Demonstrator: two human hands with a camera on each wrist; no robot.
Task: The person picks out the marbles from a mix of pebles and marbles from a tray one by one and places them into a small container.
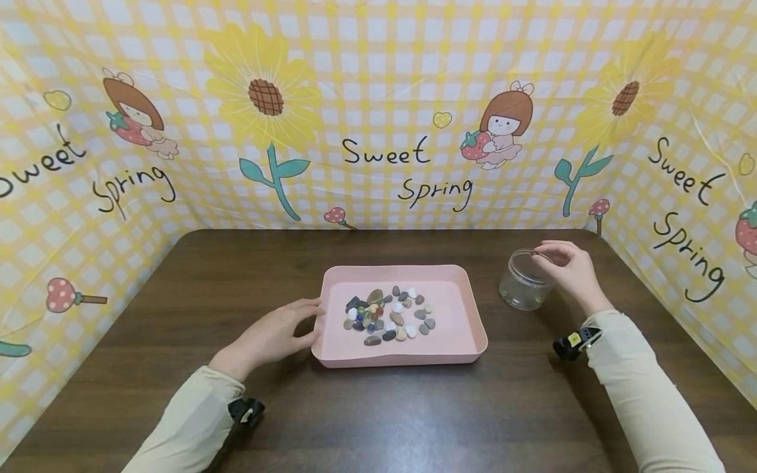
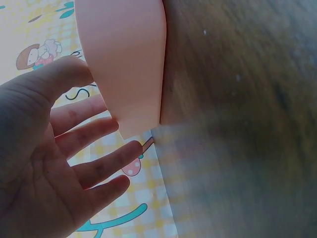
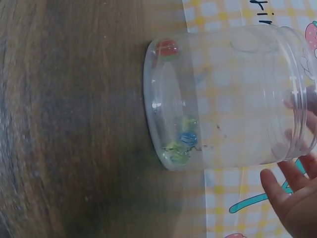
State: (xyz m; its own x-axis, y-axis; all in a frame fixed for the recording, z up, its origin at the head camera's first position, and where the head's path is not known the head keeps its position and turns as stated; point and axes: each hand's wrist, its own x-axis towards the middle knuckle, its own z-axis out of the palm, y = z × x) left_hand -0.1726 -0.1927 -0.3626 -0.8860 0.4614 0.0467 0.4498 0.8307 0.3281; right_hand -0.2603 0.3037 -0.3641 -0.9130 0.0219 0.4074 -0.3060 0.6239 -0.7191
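A pink rectangular tray [image 1: 443,315] sits in the middle of the table, holding pebbles [image 1: 422,314] in grey, white and tan, with glass marbles [image 1: 371,315] grouped at their left. At the tray's left rim rests my left hand [image 1: 278,332], its fingertips and thumb touching the edge with the fingers loosely extended. A clear plastic jar [image 1: 523,289] stands upright right of the tray. Inside it lie several marbles, among them a red one [image 3: 167,47] and a blue one [image 3: 188,138]. My right hand [image 1: 564,269] is at the jar's rim, fingers relaxed over the mouth, no object visible in them.
The dark wooden table [image 1: 248,263] has rounded back corners. A yellow checked cloth [image 1: 378,98] with flowers and lettering hangs behind it and along both sides. Each wrist carries a small black camera, such as the right camera [image 1: 569,347].
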